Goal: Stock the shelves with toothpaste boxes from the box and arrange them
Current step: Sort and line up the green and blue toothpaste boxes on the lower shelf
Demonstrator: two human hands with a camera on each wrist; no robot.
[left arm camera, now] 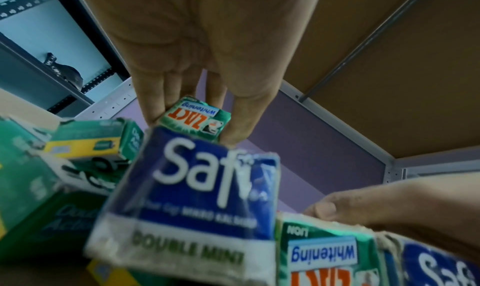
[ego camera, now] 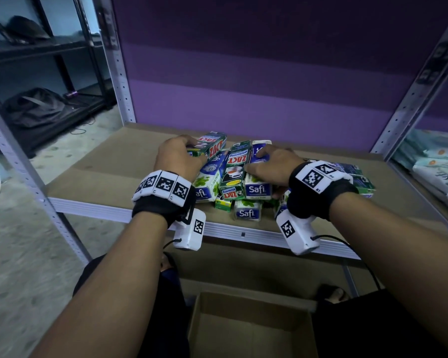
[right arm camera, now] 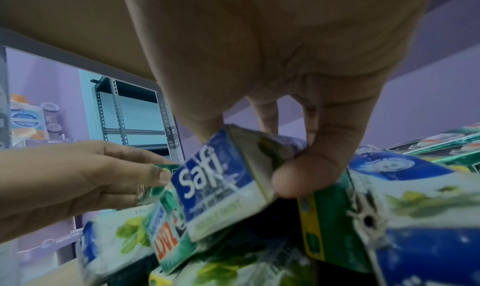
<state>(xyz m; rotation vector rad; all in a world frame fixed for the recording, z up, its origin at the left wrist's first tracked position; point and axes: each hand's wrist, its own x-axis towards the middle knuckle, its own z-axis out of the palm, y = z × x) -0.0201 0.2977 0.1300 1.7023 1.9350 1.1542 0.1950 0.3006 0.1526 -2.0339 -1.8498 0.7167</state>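
Note:
Several toothpaste boxes, green Zact and blue-and-white Safi, lie in a loose heap (ego camera: 233, 177) on the brown shelf board (ego camera: 101, 161). My left hand (ego camera: 179, 153) grips a green Zact box (ego camera: 210, 144) at the heap's left; in the left wrist view its fingers and thumb pinch that Zact box (left arm camera: 197, 119) by the end. On the heap's right, my right hand (ego camera: 267, 164) holds a Safi box (ego camera: 259, 182), with fingers on top and thumb on the side of the Safi box (right arm camera: 221, 185). More boxes lie hidden under my right wrist.
An open cardboard box (ego camera: 248, 329) stands on the floor under the shelf, near my feet. Metal uprights (ego camera: 117, 63) frame the bay, with a purple back wall behind. White packs (ego camera: 435, 166) fill the bay at right. A dark rack with bags (ego camera: 36, 109) stands at left.

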